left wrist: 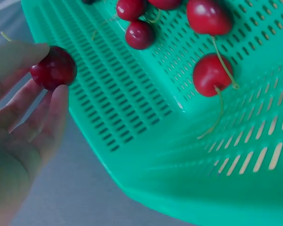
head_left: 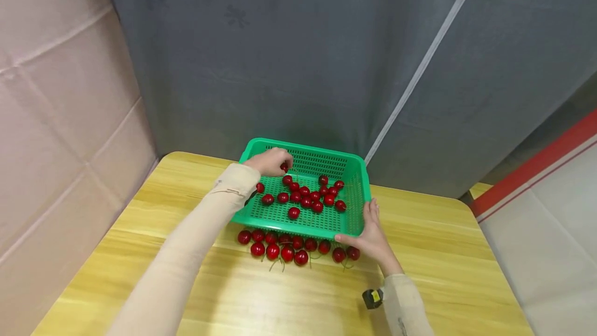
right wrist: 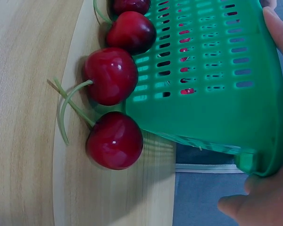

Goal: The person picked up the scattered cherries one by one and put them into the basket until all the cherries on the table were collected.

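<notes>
A green plastic basket (head_left: 298,228) with slotted walls stands at the far side of the wooden table. Over its back left part, my left hand (head_left: 269,162) pinches a dark red cherry (left wrist: 56,70) between thumb and fingertips; a short stem sticks out behind the thumb. My right hand (head_left: 371,236) grips the basket's front right corner, thumb on the front rim and fingers along the right side. Several cherries (head_left: 305,202) lie scattered on the basket floor, some with green stems. More cherries (right wrist: 114,140) lie on the table along the basket's front wall.
The wooden table (head_left: 420,232) reaches to a grey curtain (head_left: 280,66) behind the basket. Pale cloth panels (head_left: 60,118) hang on the left. A red-edged white panel (head_left: 536,206) stands at the right. A small black device (head_left: 372,298) sits by the right wrist.
</notes>
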Demonstrator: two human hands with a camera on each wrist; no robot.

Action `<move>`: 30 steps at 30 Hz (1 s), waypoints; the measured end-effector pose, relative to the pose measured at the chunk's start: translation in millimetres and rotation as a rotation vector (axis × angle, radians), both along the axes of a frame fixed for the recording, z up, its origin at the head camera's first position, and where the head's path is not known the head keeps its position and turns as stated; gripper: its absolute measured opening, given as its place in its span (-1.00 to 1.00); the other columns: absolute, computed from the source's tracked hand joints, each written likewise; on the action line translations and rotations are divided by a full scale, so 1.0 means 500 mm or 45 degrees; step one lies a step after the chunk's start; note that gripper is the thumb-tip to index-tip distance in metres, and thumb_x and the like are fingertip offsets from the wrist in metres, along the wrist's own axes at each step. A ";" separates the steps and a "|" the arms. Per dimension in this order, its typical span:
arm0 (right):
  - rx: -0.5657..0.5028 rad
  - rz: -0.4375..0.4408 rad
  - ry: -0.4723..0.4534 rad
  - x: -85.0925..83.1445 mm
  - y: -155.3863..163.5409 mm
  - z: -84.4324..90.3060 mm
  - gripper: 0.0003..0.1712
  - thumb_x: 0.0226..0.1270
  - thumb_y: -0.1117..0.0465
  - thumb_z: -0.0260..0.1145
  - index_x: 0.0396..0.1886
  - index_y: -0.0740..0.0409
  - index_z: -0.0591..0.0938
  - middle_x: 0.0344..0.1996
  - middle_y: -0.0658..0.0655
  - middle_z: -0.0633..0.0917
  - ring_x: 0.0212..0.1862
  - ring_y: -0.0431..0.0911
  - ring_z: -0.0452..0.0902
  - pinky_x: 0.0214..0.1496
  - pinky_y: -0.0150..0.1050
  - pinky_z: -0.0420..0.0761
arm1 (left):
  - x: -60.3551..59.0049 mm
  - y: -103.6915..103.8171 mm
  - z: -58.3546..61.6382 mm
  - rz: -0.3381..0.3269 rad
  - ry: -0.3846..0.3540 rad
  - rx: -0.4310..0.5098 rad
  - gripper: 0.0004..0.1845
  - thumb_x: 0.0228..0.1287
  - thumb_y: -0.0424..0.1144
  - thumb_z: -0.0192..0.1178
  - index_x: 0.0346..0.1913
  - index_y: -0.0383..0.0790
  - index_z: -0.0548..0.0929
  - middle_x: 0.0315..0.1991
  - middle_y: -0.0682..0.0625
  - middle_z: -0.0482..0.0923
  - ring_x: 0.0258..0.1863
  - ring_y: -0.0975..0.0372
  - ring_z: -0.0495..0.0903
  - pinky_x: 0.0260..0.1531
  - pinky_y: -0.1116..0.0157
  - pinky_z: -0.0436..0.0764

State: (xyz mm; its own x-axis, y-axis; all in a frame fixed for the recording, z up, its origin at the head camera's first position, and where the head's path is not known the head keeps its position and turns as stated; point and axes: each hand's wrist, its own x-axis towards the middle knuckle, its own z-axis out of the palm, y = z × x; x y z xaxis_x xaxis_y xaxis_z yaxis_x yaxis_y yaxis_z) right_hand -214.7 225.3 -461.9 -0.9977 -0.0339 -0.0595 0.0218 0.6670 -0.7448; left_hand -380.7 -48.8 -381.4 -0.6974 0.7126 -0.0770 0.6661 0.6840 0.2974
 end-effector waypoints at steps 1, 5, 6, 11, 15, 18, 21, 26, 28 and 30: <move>-0.001 0.000 -0.001 0.001 -0.001 -0.001 0.45 -0.21 -0.18 0.48 0.39 0.32 -0.28 0.38 0.14 -0.46 0.40 0.10 -0.57 0.33 0.19 -0.18 | -0.004 -0.001 -0.002 0.014 -0.007 -0.011 -0.81 0.10 -0.48 0.07 -0.22 -0.27 0.58 -0.28 -0.05 0.55 -0.34 0.18 0.44 -0.33 0.32 0.50; -0.006 0.001 -0.005 0.005 -0.003 -0.001 0.45 -0.21 -0.18 0.48 0.39 0.31 -0.28 0.38 0.13 -0.46 0.39 0.07 -0.59 0.34 0.18 -0.18 | -0.011 -0.006 -0.011 0.062 -0.045 -0.045 -0.80 0.09 -0.50 0.04 -0.22 -0.29 0.57 -0.33 -0.05 0.53 -0.37 0.18 0.42 -0.36 0.33 0.46; -0.007 0.001 -0.006 0.006 -0.003 -0.001 0.45 -0.21 -0.18 0.48 0.39 0.31 -0.28 0.38 0.13 -0.46 0.39 0.07 -0.59 0.34 0.18 -0.17 | -0.012 -0.007 -0.013 0.066 -0.047 -0.051 -0.80 0.09 -0.50 0.04 -0.22 -0.31 0.57 -0.34 -0.06 0.53 -0.38 0.18 0.41 -0.37 0.33 0.46; 0.003 0.005 -0.006 0.012 -0.007 0.002 0.45 -0.21 -0.19 0.48 0.39 0.32 -0.27 0.39 0.15 -0.45 0.40 0.10 -0.56 0.33 0.19 -0.15 | -0.011 -0.013 -0.020 0.086 -0.070 -0.054 -0.78 0.08 -0.51 0.04 -0.19 -0.34 0.58 -0.33 -0.07 0.54 -0.38 0.18 0.42 -0.39 0.34 0.47; 0.010 0.007 -0.003 0.013 -0.008 0.002 0.45 -0.22 -0.19 0.48 0.39 0.33 -0.27 0.39 0.16 -0.44 0.40 0.13 -0.54 0.33 0.19 -0.15 | -0.011 -0.014 -0.021 0.106 -0.088 -0.048 -0.76 0.09 -0.50 0.04 -0.16 -0.36 0.59 -0.26 -0.10 0.56 -0.33 0.15 0.44 -0.35 0.31 0.49; 0.012 0.010 0.000 0.012 -0.010 0.002 0.45 -0.22 -0.19 0.48 0.39 0.33 -0.27 0.39 0.17 -0.44 0.40 0.13 -0.54 0.33 0.19 -0.14 | -0.011 -0.015 -0.023 0.134 -0.108 -0.062 -0.72 0.12 -0.46 0.07 -0.07 -0.35 0.58 -0.11 -0.11 0.55 -0.18 0.12 0.46 -0.22 0.25 0.51; 0.009 0.013 -0.007 0.009 -0.011 0.002 0.45 -0.22 -0.19 0.48 0.39 0.32 -0.27 0.39 0.16 -0.45 0.40 0.11 -0.55 0.33 0.18 -0.14 | -0.009 -0.015 -0.023 0.153 -0.121 -0.085 -0.69 0.15 -0.40 0.12 -0.01 -0.31 0.56 0.02 -0.10 0.50 -0.03 0.11 0.45 -0.08 0.20 0.50; 0.000 0.018 -0.022 0.004 -0.012 0.001 0.45 -0.22 -0.18 0.48 0.39 0.31 -0.28 0.39 0.15 -0.45 0.40 0.09 -0.56 0.34 0.17 -0.15 | 0.003 -0.016 -0.016 0.103 -0.092 -0.072 -0.72 0.20 -0.34 0.11 -0.02 -0.29 0.56 0.03 -0.09 0.49 0.04 0.09 0.42 -0.01 0.18 0.47; -0.004 0.022 -0.021 0.001 -0.011 0.001 0.45 -0.22 -0.18 0.48 0.39 0.32 -0.28 0.39 0.15 -0.46 0.40 0.09 -0.56 0.34 0.17 -0.15 | 0.012 -0.016 -0.009 0.068 -0.066 -0.047 -0.74 0.21 -0.32 0.11 -0.04 -0.28 0.56 0.01 -0.10 0.50 0.02 0.08 0.43 -0.02 0.19 0.48; -0.011 0.027 -0.018 -0.004 -0.009 0.001 0.45 -0.21 -0.18 0.48 0.39 0.32 -0.28 0.38 0.15 -0.46 0.40 0.09 -0.57 0.34 0.18 -0.16 | 0.026 -0.016 -0.001 0.027 -0.036 -0.020 -0.76 0.22 -0.30 0.12 -0.06 -0.26 0.57 -0.02 -0.09 0.51 0.00 0.08 0.45 -0.02 0.19 0.48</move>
State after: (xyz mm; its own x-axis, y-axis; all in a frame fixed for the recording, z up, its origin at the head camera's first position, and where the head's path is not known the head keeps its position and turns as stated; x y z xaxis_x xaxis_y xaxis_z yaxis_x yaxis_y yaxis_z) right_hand -216.5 220.6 -461.2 -0.9958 -0.0553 -0.0729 0.0182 0.6608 -0.7503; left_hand -367.9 -56.5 -382.1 -0.7095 0.6964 -0.1083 0.6430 0.7025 0.3051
